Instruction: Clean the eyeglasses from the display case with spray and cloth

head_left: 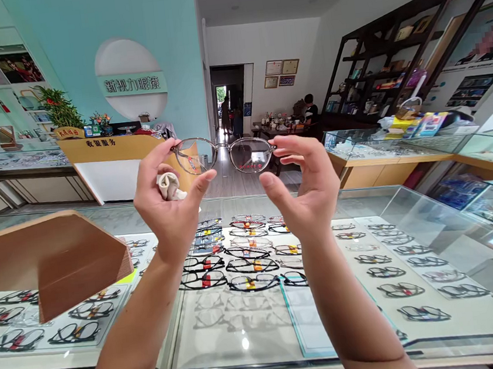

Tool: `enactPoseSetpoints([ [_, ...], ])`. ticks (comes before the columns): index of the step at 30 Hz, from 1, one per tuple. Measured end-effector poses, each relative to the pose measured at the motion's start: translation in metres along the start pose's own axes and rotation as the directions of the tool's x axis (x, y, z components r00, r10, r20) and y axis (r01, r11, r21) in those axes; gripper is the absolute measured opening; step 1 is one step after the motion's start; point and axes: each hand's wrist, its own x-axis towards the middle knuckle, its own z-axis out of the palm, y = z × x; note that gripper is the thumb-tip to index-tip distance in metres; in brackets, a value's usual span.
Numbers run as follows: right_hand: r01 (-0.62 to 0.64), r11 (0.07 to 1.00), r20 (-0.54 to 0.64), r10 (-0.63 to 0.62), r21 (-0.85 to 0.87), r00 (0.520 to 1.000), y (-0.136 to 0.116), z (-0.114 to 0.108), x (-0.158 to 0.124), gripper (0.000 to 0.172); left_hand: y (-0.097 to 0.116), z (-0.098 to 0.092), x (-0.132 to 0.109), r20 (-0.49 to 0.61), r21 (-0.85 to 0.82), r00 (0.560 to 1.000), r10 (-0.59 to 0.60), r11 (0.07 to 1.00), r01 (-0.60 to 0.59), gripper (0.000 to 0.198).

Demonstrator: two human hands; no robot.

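A pair of round thin-rimmed eyeglasses (222, 146) is held up at about eye height, above the glass counter. My left hand (162, 220) grips its left end near the hinge, the thumb stretched out below the lens. Tucked in that same hand is a crumpled whitish cloth (168, 187). At the other end, the fingers of my right hand (311, 195) pinch the frame near its hinge, with the thumb held apart beneath. Red marking shows on the right lens.
Below my arms, a glass display counter (246, 349) holds rows of eyeglasses (253, 282). A brown angular panel (78, 261) stands on it at the left. Farther off are a yellow-fronted desk (113, 154), a right-hand counter (367, 163), dark shelves (365, 57) and people (310, 110).
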Motion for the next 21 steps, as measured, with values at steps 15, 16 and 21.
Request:
enactPoseSetpoints([
  [15, -0.122, 0.993, -0.057, 0.122, 0.004, 0.991, -0.003, 0.013, -0.007, 0.047, 0.008, 0.008, -0.008, -0.019, -0.003, 0.990, -0.138, 0.990, 0.138, 0.067],
  [16, -0.140, 0.990, -0.054, 0.140, 0.008, 0.989, -0.003, 0.013, -0.007, 0.048, 0.009, 0.008, -0.008, -0.011, -0.011, 0.988, -0.152, 0.988, 0.151, 0.068],
  [21, -0.225, 0.974, -0.061, 0.226, 0.019, 0.972, -0.002, 0.014, -0.008, 0.051, 0.010, 0.010, -0.009, 0.030, -0.026, 0.984, -0.176, 0.984, 0.177, 0.063],
])
